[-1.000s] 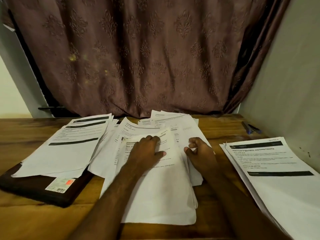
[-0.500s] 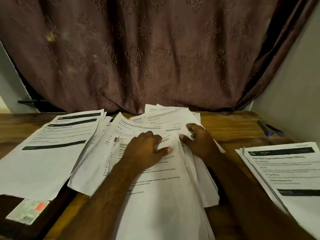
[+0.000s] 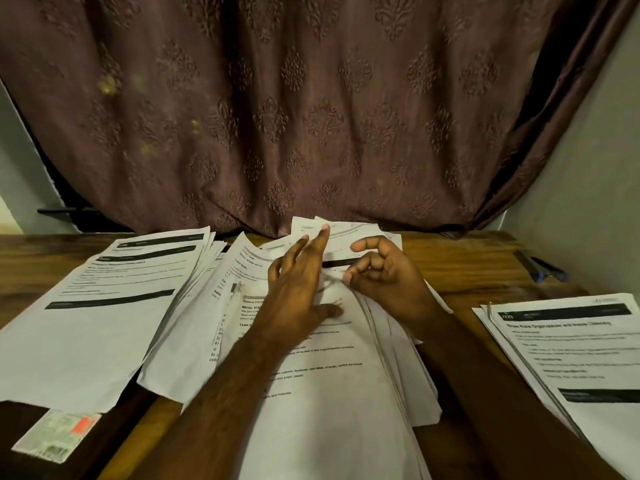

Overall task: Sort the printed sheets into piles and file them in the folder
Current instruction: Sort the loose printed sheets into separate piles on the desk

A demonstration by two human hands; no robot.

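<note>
A loose middle pile of printed sheets lies on the wooden table in front of me. My left hand rests on its top sheet with fingers stretched out towards the far edge. My right hand hovers beside it, and its curled fingertips hook the raised, blurred edge of a sheet from this pile. A second pile lies to the left, partly covering the dark brown folder with a barcode sticker. A third pile lies at the right.
A blue pen lies at the table's far right, near the grey wall. A brown patterned curtain hangs right behind the table. Bare wood shows between the middle and right piles.
My left hand has stretched its fingers forward over the pile. My right hand has lifted off the sheets and curled its fingers at a sheet's edge. The camera moved closer.
</note>
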